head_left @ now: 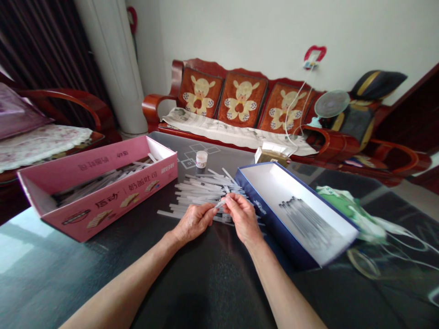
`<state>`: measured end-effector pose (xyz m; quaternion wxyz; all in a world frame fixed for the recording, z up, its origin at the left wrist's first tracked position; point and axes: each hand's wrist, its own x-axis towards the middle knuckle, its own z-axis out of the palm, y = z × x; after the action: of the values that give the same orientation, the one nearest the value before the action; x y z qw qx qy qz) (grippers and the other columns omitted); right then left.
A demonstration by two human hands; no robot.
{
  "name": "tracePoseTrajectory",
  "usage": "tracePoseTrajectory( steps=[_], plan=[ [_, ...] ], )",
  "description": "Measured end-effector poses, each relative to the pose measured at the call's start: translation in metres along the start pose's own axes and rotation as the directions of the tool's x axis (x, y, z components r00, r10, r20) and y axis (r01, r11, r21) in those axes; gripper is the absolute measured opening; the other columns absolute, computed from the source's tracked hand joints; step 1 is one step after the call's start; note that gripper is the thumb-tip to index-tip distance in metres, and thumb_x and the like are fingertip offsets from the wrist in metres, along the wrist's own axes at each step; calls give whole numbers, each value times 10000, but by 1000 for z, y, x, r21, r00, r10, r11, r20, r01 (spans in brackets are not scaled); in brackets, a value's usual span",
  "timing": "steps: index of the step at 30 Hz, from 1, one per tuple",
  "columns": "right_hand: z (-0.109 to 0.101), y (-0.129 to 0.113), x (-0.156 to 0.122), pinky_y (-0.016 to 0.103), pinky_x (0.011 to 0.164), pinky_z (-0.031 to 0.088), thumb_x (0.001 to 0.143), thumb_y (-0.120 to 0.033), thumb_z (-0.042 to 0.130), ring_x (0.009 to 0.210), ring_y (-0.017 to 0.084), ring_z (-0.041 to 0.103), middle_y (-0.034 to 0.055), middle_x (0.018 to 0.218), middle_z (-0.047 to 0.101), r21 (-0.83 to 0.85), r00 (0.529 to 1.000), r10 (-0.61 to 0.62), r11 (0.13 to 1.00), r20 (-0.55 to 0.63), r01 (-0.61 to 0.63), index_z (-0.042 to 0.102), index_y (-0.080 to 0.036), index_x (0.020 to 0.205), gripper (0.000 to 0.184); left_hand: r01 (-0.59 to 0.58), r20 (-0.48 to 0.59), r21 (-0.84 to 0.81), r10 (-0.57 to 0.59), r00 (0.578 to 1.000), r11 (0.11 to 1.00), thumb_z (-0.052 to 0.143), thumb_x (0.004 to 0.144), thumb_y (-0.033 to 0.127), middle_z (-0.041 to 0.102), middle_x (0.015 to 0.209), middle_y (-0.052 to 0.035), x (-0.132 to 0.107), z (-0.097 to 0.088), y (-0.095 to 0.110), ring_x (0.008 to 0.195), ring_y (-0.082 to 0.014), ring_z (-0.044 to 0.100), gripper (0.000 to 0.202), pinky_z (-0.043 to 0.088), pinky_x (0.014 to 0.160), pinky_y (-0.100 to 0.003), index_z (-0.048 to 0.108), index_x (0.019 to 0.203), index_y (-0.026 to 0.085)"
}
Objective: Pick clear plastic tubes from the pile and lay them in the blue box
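Note:
Over the near side of a pile of thin whitish translucent strips [195, 192], my left hand [196, 220] and my right hand [243, 218] meet. Between their fingertips is one small pale strip [220, 204], pinched at both ends; its exact kind is too small to make out. To the right stands an open blue box [274, 228] with a white inside, holding a row of slim strips with dark ends [302, 217]. An open pink carton [120, 196] on the left contains more long pale strips [103, 183].
Behind the pile stands a small white jar [201, 159] on the dark tabletop [212, 283]. A small brown-and-white box [272, 154] sits behind the blue one. Green-and-white plastic packaging [350, 210] and a white cable [411, 235] lie at right. A wooden sofa [159, 107] stands beyond.

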<state>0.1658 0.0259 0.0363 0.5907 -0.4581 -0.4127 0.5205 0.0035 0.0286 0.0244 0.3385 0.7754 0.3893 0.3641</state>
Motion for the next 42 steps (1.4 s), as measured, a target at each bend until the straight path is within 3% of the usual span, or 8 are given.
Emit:
tracePoseTrajectory(
  steps=[8,18,22,29,32,34,38,42],
  plan=[
    [5,1,-2,274,644,524,624,-386,787,601,108,602,0,759,689,94,999,46,995,-10,-45,623,-179,802,318,-119,-88,276,149,985,954,391,954,332,545,595,2,-4,4,-4,539,-111,517,298,354,552,-227,579,781,178],
    [9,7,-3,246,661,532,622,-398,805,633,96,609,-10,768,684,185,998,65,981,-11,-62,611,-175,812,351,-90,-148,537,198,969,839,370,967,315,610,700,-32,-8,6,-3,612,-127,600,281,429,574,-211,585,868,164],
    [11,10,-4,240,670,529,658,-397,785,641,89,603,-14,791,673,202,999,52,978,8,-52,606,-177,833,333,-108,-140,551,219,966,827,380,965,309,638,740,-38,-8,4,-4,658,-138,631,261,469,603,-213,592,924,163],
    [19,15,-11,242,703,510,690,-368,757,822,137,623,-1,941,660,141,999,-32,990,32,27,587,-225,1083,452,-117,-184,514,242,953,850,371,963,277,646,785,-44,-5,3,-6,683,-137,641,241,514,645,-227,582,966,160],
    [23,16,-15,247,686,506,710,-388,726,797,148,628,12,892,674,46,998,-10,999,63,7,636,-188,981,349,-173,-180,494,296,938,852,368,958,248,670,927,-85,-5,4,-8,773,-155,664,277,540,702,-248,526,1157,138],
    [25,15,-17,258,678,513,723,-397,702,777,154,635,18,874,686,43,996,5,999,84,-9,644,-179,929,306,-231,-187,477,355,916,848,375,950,230,663,1034,-115,-6,4,-10,832,-158,668,387,547,742,-253,399,1320,118],
    [22,-2,-10,242,624,519,738,-407,673,765,145,648,29,927,699,110,998,-42,993,-45,47,606,-190,904,281,-253,-276,480,418,865,840,493,903,271,615,1115,-129,-9,2,-12,981,-195,622,597,521,882,-319,251,1431,130],
    [-6,-50,11,235,591,521,725,-415,671,741,139,654,29,898,696,55,965,-176,980,-195,190,576,-195,929,315,-251,-348,471,440,828,846,497,894,228,558,1196,-135,-9,0,-13,987,-190,599,584,507,897,-338,267,1427,167]
  ],
)
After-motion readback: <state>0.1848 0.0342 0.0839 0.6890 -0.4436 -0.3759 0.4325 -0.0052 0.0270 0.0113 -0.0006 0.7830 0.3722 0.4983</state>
